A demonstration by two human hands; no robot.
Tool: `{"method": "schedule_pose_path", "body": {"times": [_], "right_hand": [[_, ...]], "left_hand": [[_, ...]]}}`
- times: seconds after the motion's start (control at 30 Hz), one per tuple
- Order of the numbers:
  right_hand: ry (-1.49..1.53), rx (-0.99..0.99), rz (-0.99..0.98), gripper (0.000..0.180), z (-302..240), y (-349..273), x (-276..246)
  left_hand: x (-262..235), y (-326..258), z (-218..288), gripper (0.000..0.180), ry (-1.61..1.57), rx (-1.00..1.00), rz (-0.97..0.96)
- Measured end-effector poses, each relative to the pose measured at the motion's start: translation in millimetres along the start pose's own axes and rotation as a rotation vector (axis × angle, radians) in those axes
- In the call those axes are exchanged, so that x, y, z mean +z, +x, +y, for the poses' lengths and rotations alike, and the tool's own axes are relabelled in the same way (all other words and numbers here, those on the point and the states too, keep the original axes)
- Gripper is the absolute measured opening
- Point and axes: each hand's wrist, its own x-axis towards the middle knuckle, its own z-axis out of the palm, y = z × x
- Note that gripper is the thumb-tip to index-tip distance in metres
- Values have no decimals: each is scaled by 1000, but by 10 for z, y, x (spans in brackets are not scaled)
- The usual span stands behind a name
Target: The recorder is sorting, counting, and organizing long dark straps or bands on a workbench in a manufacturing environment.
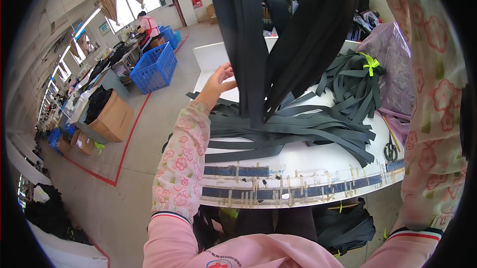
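Note:
A bunch of long dark grey fabric strips (278, 34) hangs down from above the picture, its ends reaching a flat pile of the same strips (298, 129) on the white table (308, 163). My left hand (218, 81) is raised beside the hanging strips' left edge, fingers apart, holding nothing. My right forearm, in a pink floral sleeve (427, 94), rises along the right side. Its hand is out of the picture above.
A bundle of strips tied with a yellow-green band (355, 81) lies at the back right, beside a purple plastic bag (392, 69). Scissors (390, 151) lie at the table's right edge. Blue crates (154, 67) and a cardboard box (112, 116) stand on the floor to the left. Another person (148, 22) works far back.

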Motion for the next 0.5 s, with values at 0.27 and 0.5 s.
{"method": "schedule_pose_path", "body": {"times": [0.27, 0.5], "right_hand": [[-182, -156, -592, 64, -787, -185, 4], [117, -192, -722, 42, -903, -470, 184]], "left_hand": [[491, -585, 2127, 92, -444, 447, -327], [358, -1176, 2218, 74, -186, 218, -325]]}}
